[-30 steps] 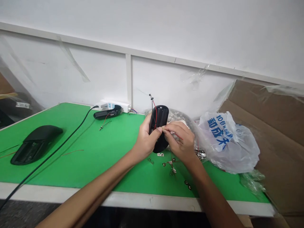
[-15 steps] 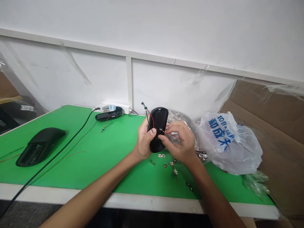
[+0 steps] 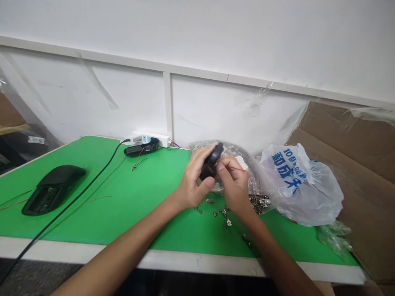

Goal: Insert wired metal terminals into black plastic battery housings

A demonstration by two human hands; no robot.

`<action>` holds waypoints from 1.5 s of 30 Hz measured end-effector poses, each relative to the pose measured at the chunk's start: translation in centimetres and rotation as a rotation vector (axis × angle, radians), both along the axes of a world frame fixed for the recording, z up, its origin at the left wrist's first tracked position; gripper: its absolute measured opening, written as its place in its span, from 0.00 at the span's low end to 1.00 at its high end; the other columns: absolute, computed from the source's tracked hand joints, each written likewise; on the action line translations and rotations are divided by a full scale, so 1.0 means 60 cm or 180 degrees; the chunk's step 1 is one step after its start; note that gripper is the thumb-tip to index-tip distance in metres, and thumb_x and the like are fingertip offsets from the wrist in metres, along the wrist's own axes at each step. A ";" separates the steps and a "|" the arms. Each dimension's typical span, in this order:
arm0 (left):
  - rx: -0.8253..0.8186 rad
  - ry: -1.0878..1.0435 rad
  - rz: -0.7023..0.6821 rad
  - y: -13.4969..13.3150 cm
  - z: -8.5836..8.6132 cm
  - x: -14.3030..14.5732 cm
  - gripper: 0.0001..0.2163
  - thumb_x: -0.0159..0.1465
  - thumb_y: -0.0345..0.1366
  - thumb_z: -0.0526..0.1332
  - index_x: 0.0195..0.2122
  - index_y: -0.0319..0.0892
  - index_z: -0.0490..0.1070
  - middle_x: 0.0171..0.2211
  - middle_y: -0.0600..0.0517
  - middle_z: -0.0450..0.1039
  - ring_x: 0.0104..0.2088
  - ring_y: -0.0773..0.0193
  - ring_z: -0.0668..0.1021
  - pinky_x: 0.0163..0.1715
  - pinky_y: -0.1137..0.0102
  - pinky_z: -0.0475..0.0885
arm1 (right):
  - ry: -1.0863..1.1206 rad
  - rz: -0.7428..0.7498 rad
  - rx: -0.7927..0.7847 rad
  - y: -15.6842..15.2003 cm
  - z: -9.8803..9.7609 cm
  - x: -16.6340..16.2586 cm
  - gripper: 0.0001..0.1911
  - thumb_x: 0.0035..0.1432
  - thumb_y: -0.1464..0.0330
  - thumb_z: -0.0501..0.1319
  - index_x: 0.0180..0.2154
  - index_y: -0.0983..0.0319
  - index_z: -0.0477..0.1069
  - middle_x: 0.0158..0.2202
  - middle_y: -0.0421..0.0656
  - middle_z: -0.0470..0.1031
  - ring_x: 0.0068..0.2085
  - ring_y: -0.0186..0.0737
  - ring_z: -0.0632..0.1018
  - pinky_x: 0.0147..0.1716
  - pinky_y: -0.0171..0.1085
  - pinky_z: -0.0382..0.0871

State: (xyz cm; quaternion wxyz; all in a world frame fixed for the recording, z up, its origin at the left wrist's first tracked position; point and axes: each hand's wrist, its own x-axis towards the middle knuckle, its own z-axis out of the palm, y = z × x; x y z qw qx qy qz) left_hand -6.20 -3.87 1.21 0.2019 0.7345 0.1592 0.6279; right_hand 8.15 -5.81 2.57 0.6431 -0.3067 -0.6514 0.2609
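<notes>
My left hand (image 3: 193,181) is wrapped round a black plastic shell (image 3: 211,163), held above the green mat (image 3: 129,197) and turned edge-on to me. My right hand (image 3: 235,185) pinches a thin red wire (image 3: 243,170) that leads from the shell, its fingertips pressed against the shell's side. Small metal contact pieces (image 3: 222,214) lie scattered on the mat just below both hands.
A second black shell (image 3: 51,188) lies at the mat's left, a third (image 3: 141,148) by the white power strip (image 3: 148,137) at the back. A black cable (image 3: 80,191) runs diagonally across the mat. A clear bag of metal parts (image 3: 243,164) and a white printed bag (image 3: 304,185) sit right, cardboard (image 3: 354,164) beyond.
The shell has been rotated from facing me, open side up, to lying tilted and edge-on. The wire end that stuck up above it is now out of sight. My hands stay together.
</notes>
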 end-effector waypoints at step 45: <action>-0.0145 0.0889 -0.0008 0.042 -0.003 -0.019 0.33 0.64 0.47 0.74 0.68 0.48 0.67 0.64 0.41 0.75 0.59 0.49 0.82 0.61 0.50 0.78 | 0.0364 0.0675 -0.1100 0.060 -0.019 0.041 0.21 0.55 0.47 0.71 0.31 0.57 0.74 0.29 0.39 0.72 0.33 0.40 0.72 0.35 0.38 0.69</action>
